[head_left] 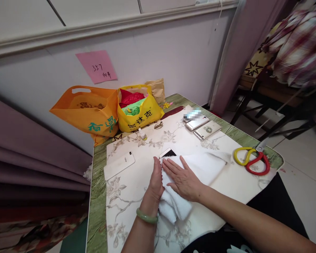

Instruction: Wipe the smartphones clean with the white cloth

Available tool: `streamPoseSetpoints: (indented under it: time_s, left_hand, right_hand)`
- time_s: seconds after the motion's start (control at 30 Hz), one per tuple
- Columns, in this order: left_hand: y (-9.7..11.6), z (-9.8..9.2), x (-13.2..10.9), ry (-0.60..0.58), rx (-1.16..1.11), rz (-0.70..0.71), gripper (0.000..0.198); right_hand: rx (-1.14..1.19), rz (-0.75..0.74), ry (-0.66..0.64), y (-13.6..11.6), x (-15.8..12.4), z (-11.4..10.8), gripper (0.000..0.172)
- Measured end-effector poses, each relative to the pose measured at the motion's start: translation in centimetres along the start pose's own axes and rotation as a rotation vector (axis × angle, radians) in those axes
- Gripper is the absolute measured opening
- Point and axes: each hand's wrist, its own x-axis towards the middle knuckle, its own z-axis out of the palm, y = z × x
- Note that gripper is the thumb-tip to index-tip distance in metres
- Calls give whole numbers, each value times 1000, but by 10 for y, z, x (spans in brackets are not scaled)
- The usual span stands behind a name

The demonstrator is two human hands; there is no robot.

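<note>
A white smartphone point(169, 152) with a dark screen shows only its top end; the rest lies beneath a white cloth point(205, 167). My left hand point(156, 179), with a green bangle on the wrist, grips the phone's left side, thumb along the edge. Its other fingers are hidden under the phone and cloth. My right hand point(185, 181) lies flat on top of the cloth with fingers stretched out, pressing it over the phone. The cloth's loose folds hang toward me, and its other end spreads to the right over the tabletop.
Another white phone point(119, 166) lies at left, and more phones point(207, 130) at back right. Scissors point(252, 160) with yellow and red handles rest near the right edge. A small bottle point(142, 134), orange bag point(94, 109) and yellow bag point(140, 116) stand toward the wall.
</note>
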Motion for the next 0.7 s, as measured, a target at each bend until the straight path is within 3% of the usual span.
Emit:
streamPoseSetpoints:
  time_s: [0.13,0.43,0.7]
  left_hand:
    - [1,7,-1,-44,-54,-83,66]
    - [0,9,0,-85,-78,-29,63]
    - [-1,10,-1,-140,-84,48,62]
  right_hand:
    - [20,-9,2,7,13,2,68]
    - [11,3,3,15,31,3,69]
    - [-8,197,12,25,38,2,63]
